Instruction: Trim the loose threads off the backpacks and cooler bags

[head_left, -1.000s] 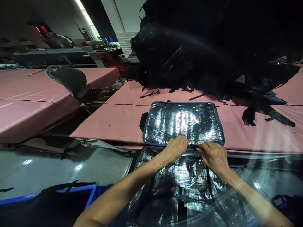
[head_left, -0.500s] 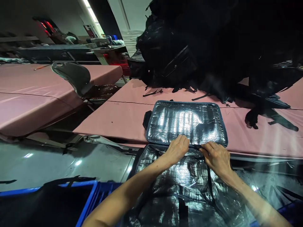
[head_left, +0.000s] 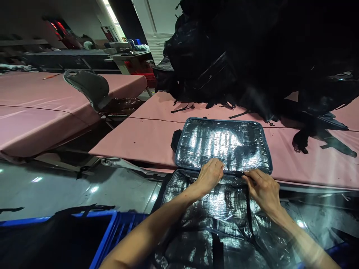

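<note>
An insulated bag [head_left: 221,198] with a shiny silver lining hangs over the near table edge. Its rectangular flap [head_left: 221,142], silver inside with a dark blue-grey border, lies folded back on the pink table. At the seam between flap and body, my left hand [head_left: 211,173] is closed, its fingers pinching the edge. My right hand [head_left: 262,186] is closed on the same seam a little to the right, thumb and forefinger pressed together. A dark strip of the seam edge shows between the two hands. A black strap [head_left: 217,248] lies on the lining lower down.
Black bags [head_left: 238,63] are heaped at the back of the pink table [head_left: 140,134], loose straps trailing. A blue crate [head_left: 109,239] holding dark fabric stands at lower left. A grey chair [head_left: 86,87] stands by another pink table [head_left: 36,93] on the left.
My right hand has slid slightly right along the seam, widening the gap between the hands. My left hand stays at nearly the same place on the seam.
</note>
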Demonstrator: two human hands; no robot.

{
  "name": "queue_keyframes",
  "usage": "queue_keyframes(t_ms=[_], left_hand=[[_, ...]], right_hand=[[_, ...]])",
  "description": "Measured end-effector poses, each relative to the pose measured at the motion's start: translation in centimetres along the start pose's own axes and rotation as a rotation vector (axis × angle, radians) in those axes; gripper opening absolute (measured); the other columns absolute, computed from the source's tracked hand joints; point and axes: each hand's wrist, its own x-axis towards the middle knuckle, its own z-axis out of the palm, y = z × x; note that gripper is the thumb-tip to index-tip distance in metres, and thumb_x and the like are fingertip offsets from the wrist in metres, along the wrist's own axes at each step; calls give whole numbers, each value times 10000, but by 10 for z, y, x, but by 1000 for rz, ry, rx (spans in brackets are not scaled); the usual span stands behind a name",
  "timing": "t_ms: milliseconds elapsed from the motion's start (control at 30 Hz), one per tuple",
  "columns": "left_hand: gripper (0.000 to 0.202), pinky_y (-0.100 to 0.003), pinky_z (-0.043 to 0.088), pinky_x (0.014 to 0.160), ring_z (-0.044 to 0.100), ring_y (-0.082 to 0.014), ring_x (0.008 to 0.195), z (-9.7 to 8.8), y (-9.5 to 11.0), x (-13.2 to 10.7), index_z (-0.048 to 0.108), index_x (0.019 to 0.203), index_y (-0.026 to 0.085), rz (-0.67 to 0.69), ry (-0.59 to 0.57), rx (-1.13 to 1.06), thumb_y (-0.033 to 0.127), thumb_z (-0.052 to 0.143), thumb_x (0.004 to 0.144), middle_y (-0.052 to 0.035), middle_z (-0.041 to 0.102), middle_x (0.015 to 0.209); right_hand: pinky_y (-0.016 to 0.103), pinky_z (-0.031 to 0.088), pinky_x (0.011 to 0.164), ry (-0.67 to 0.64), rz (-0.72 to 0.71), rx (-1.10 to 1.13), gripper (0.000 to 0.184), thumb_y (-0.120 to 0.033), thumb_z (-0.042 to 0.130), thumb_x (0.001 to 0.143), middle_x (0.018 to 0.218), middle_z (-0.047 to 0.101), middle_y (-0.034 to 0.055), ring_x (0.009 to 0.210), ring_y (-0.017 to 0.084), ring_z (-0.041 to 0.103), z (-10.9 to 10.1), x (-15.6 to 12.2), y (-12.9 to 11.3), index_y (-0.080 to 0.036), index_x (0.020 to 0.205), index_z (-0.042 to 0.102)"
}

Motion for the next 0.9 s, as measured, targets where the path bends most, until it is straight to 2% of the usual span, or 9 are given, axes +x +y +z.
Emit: queue_keyframes(t_ms=[300,367,433,533,633,700,733,800,900], left_hand=[[145,-276,427,624,482,-151,710,3,4,-2,493,798,153,-4,32,-110,107,363,841,-46,535,767],[153,-267,423,623,486,-148,707,0,6,-2,503,796,150,-10,43,-142,101,363,834,-49,543,769],[164,-248,416,613,499,-137,700,-13,-2,-7,523,809,148,-50,39,-200,118,364,837,-49,559,783],[262,-244,404,598,530,-138,671,-54,-41,-25,570,777,148,-331,41,-177,216,335,871,-53,594,761],[471,-311,394,637,569,-207,676,-101,-92,-51,604,640,127,-790,37,150,353,276,892,-98,609,658],[464,-362,379,705,577,-276,806,-117,-114,-64,629,657,110,-869,21,370,410,342,863,-148,635,744],[434,-368,373,719,575,-287,836,-117,-120,-68,640,690,111,-880,-5,371,425,383,843,-152,642,776],[374,-333,378,697,584,-253,794,-107,-121,-70,642,747,130,-894,-78,109,447,450,799,-115,651,766],[350,-252,374,595,551,-154,614,-83,-114,-65,601,709,140,-963,-82,-582,483,532,719,-42,623,651]], right_hand=[[249,285,538,-136,-41,-79,207,-297,464,862,696,621,12,602,138,544,10,19,-31,-206,811,643],[246,295,539,-173,-36,-52,220,-300,456,863,696,624,10,609,140,557,10,19,-30,-208,785,640],[238,333,552,-186,5,40,237,-329,442,871,733,643,5,635,138,584,7,17,-21,-210,790,632],[231,392,573,-139,94,174,269,-411,429,871,839,666,7,688,142,616,0,12,-2,-214,879,613],[234,403,548,-78,88,168,307,-458,434,860,878,664,19,696,149,619,-1,10,7,-211,939,599],[239,404,561,-52,2,133,304,-442,433,865,848,661,30,693,152,614,3,13,0,-202,925,609],[245,404,573,-48,-47,118,296,-426,432,869,817,657,33,685,153,608,6,15,-6,-199,909,617],[254,403,580,-67,-111,121,282,-399,427,873,744,644,29,650,151,594,11,22,-18,-201,856,628],[252,430,589,-146,-38,253,271,-414,431,862,755,648,15,659,147,605,11,26,-15,-225,823,620]])
